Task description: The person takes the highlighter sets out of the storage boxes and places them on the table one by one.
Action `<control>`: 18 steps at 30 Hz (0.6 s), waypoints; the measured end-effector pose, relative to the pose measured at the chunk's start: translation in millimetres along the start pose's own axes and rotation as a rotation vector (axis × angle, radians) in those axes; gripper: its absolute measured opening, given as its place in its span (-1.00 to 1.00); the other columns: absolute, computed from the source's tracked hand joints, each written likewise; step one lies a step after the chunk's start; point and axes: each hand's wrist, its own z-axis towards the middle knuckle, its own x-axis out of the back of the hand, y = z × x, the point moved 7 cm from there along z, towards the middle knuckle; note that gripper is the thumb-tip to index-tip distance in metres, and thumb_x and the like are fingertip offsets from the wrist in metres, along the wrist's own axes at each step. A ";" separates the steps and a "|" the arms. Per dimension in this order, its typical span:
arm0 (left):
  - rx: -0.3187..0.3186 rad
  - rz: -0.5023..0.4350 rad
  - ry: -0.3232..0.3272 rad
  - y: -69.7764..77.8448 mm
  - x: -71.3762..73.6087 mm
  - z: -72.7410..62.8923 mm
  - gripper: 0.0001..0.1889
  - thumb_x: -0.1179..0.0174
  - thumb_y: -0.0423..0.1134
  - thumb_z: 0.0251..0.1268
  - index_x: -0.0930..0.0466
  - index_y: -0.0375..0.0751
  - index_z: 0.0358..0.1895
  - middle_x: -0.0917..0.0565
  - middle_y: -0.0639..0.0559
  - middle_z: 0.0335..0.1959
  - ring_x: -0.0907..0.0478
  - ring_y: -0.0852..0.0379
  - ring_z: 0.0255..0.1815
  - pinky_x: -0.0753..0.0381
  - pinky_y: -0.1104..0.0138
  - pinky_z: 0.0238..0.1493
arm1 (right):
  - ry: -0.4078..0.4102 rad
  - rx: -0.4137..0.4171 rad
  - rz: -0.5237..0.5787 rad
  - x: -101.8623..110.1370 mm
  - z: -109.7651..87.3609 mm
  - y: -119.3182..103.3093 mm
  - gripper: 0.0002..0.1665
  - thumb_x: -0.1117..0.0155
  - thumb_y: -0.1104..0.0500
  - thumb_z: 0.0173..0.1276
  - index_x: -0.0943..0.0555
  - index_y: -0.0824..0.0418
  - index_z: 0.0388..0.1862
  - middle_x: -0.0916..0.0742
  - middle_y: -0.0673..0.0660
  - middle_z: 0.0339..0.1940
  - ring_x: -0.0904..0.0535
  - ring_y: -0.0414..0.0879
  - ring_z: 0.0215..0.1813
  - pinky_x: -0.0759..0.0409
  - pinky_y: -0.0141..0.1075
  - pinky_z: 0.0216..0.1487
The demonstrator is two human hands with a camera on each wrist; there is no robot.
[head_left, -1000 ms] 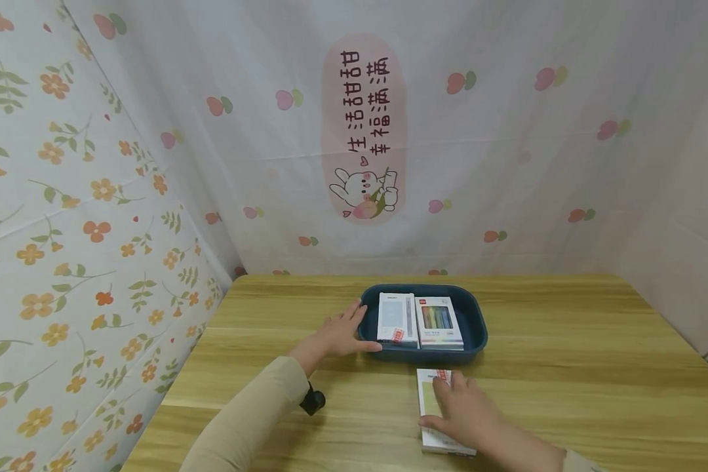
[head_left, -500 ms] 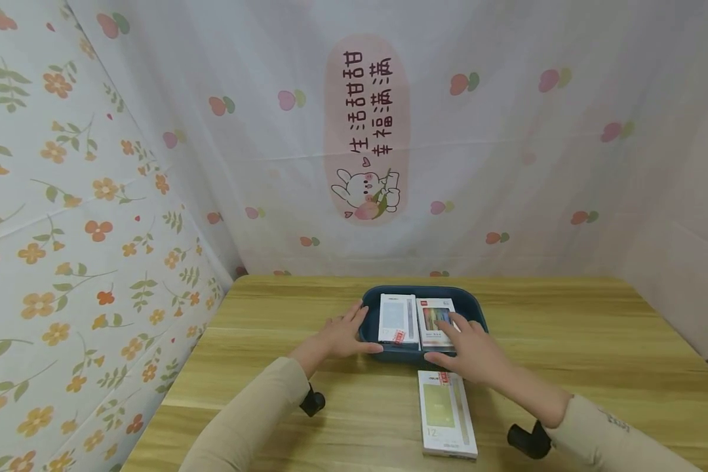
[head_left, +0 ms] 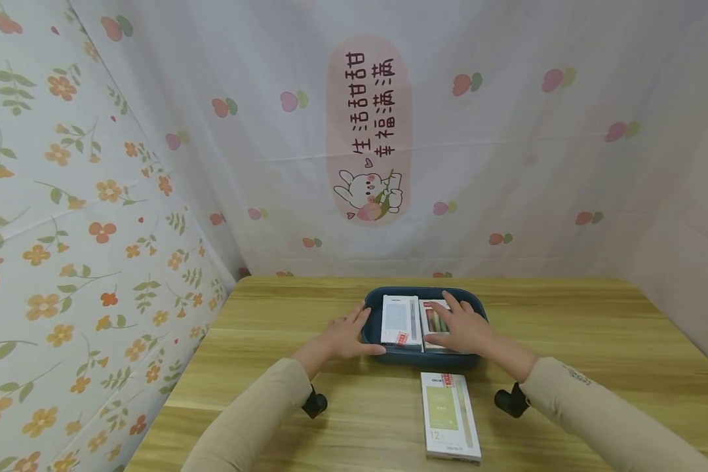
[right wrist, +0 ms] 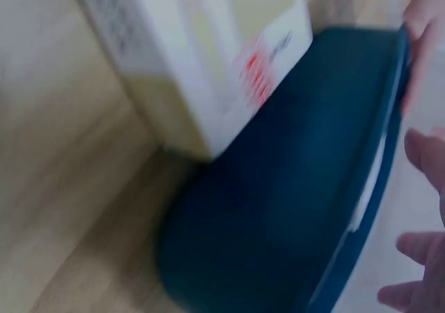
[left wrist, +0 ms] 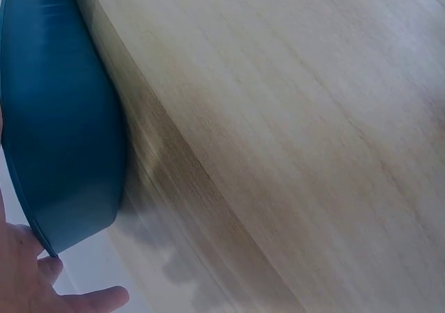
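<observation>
Covering part of the colourful box (head_left: pixel 433 322) in the blue tray (head_left: pixel 415 358), lower centre of the frame, the splayed right hand (head_left: pixel 465 327) seems at the grasping step, calling for curled fingers; the spread left hand (head_left: pixel 343 337) touches the tray.

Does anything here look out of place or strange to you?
Nothing looks spilled or damaged. The rabbit print on the curtain looks odd, since it lies on its side. One green-panelled box also stands out: it lies on the table, in front of the blue tray, while two other boxes lie inside.
</observation>
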 end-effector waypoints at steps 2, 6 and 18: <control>-0.001 0.005 0.002 0.3 0.2 -0.3 0.04 0.03 0.47 0.00 0.16 -0.04 0.47 0.20 -0.01 0.50 -0.09 -0.29 0.37 0.05 -0.24 0.26 | -0.047 -0.001 0.006 -4.8 4.4 5.3 -0.11 -0.19 -0.24 0.18 -0.29 0.29 0.32 -0.14 0.47 0.38 -0.29 0.49 0.17 -0.38 0.27 -0.03; 0.001 0.017 0.004 0.3 0.2 -0.6 0.04 0.04 0.48 0.00 0.16 -0.03 0.47 0.19 -0.01 0.50 -0.09 -0.28 0.37 0.04 -0.23 0.26 | -0.139 0.014 0.028 -15.8 10.2 13.2 -0.07 -0.15 -0.29 0.18 -0.27 0.29 0.33 -0.09 0.47 0.40 -0.28 0.51 0.17 -0.33 0.27 0.03; 0.006 0.007 -0.002 0.9 1.2 -1.4 0.04 0.02 0.47 0.00 0.16 -0.04 0.47 0.20 0.00 0.50 -0.07 -0.28 0.38 0.04 -0.22 0.27 | -0.229 0.021 -0.028 -28.9 23.6 19.5 -0.04 -0.07 -0.38 0.17 -0.25 0.23 0.36 -0.17 0.47 0.37 -0.19 0.51 0.23 -0.32 0.26 0.04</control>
